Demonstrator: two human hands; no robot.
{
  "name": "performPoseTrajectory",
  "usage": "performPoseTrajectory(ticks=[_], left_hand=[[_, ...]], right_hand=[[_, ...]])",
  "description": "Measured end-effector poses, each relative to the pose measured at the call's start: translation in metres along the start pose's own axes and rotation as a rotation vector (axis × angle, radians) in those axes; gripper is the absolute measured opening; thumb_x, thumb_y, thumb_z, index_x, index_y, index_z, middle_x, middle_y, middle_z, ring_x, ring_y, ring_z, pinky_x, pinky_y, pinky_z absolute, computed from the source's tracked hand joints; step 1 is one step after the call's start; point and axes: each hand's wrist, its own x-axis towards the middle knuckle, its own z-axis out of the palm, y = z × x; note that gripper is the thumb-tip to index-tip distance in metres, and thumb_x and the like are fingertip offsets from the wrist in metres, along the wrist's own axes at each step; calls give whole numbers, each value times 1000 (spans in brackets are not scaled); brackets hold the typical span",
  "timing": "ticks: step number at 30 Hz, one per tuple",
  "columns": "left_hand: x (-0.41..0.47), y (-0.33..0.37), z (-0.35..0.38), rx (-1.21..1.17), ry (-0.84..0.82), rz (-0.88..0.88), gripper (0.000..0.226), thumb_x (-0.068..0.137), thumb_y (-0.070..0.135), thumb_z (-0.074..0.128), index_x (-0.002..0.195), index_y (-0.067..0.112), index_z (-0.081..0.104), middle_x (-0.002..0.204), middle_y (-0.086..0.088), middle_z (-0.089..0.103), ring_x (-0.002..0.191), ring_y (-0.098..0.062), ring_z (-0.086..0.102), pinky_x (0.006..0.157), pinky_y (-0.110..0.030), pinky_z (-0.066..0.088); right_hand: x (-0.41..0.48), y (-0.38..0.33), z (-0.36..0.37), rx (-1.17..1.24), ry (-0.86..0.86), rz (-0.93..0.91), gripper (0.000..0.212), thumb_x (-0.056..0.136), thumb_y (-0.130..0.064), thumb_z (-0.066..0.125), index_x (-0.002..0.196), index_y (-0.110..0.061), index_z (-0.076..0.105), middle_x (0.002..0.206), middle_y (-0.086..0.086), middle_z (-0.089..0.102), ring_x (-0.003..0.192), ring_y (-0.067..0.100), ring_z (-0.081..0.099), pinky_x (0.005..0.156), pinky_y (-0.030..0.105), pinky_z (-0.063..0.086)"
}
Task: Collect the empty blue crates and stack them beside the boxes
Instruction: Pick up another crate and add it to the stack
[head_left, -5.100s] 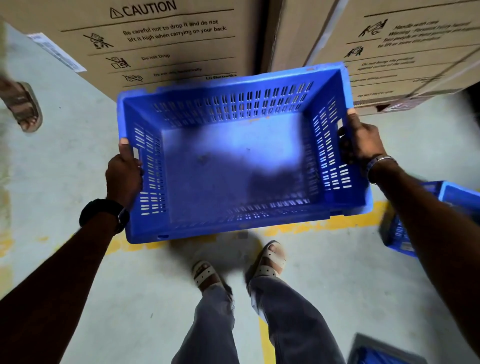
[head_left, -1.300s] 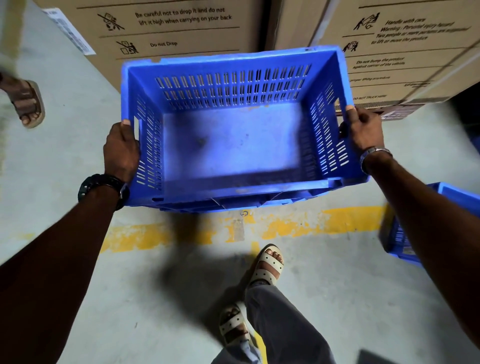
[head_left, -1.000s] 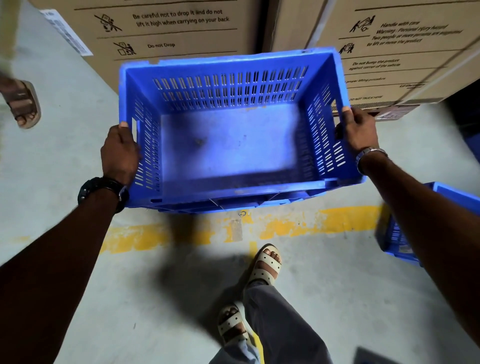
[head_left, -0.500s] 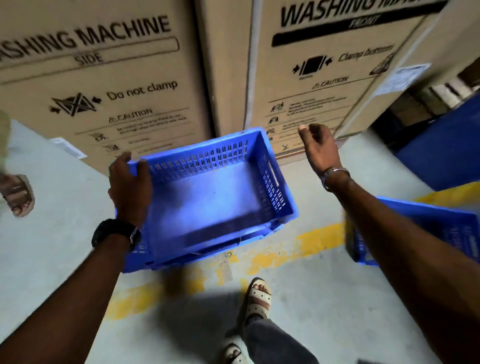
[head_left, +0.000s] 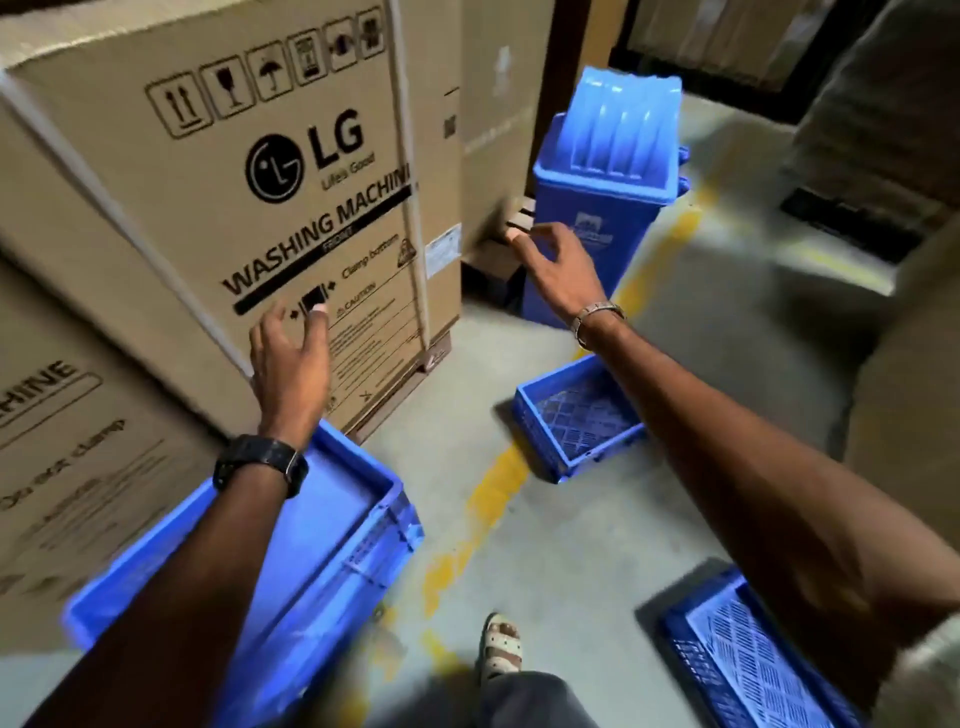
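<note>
A stack of blue crates (head_left: 337, 525) sits on the floor at the lower left, against the washing machine boxes (head_left: 249, 218). My left hand (head_left: 291, 358) hovers above it, fingers spread, holding nothing. My right hand (head_left: 558, 265) is raised further right, also open and holding nothing. Another empty blue crate (head_left: 576, 415) lies on the floor under my right forearm. A third blue crate (head_left: 753, 660) shows at the lower right, partly covered by my arm.
A tall blue bin (head_left: 602, 182) with a lid stands behind my right hand, beside more cardboard boxes. A worn yellow line (head_left: 483, 504) runs across the grey floor. My sandalled foot (head_left: 498, 649) is at the bottom centre. Dark wrapped goods fill the right side.
Both hands have let go of the crate, which now rests on the stack by the boxes. My view has swung up and right, showing the blue bin and two more crates.
</note>
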Motion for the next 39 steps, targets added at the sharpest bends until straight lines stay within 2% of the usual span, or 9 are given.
performPoseTrajectory(ticks=[11,18,21,23,27,29,32,36,39], left_hand=[[2,171,161,-84,-280,178,76,87,75,42,150,33,40,155,2,40,132,-24,51,107,-54,45],[45,193,318,-160,-266,102,57,98,55,52,142,19,55,147,-3,55,130,-19,54,106,-29,41],[64,168,405,-146,-225,-45,42,101,42,56,128,12,62,125,-8,65,91,1,62,73,-6,41],[69,151,455,-107,-200,-152,37,103,36,56,126,8,61,119,-5,64,79,0,58,62,-7,37],[78,98,545,-76,-148,-305,22,103,37,54,97,18,63,89,-2,61,83,-19,54,84,-34,40],[75,56,592,-9,-165,-337,34,101,44,51,111,15,66,107,-4,66,103,-22,59,100,-44,43],[60,-22,660,2,-177,-468,31,106,36,53,129,16,62,129,2,58,120,-15,52,107,-34,39],[28,-131,755,12,-210,-535,10,102,39,56,101,30,59,98,10,61,95,-3,56,91,-28,36],[-5,-224,819,12,-217,-613,39,94,55,42,101,24,66,105,13,62,110,-12,51,99,-28,35]], right_hand=[[55,72,-190,-30,258,71,57,89,-62,57,124,-18,60,130,0,61,119,13,56,90,24,39],[173,199,-249,-10,217,141,65,83,-72,56,122,-21,61,123,-5,65,110,12,60,94,30,47],[247,280,-257,-11,136,179,60,85,-68,57,120,-20,63,121,-4,66,109,11,61,95,31,48],[288,337,-258,-13,90,224,56,85,-67,58,116,-21,65,118,-5,68,107,10,62,95,31,49],[365,447,-241,4,12,300,38,89,-55,63,104,-20,67,104,-5,70,95,8,63,89,26,50],[385,508,-219,10,-56,360,33,92,-47,63,103,-15,66,96,-6,68,83,2,60,77,11,46],[399,619,-172,-10,-154,407,33,94,-41,63,103,-9,65,93,-5,66,82,5,58,72,8,42],[399,767,-111,-70,-191,463,34,94,-47,60,94,-14,65,81,-6,63,78,10,56,66,13,41],[392,873,-68,-123,-210,466,35,96,-44,57,95,-10,64,80,-3,61,79,14,55,62,19,38]])
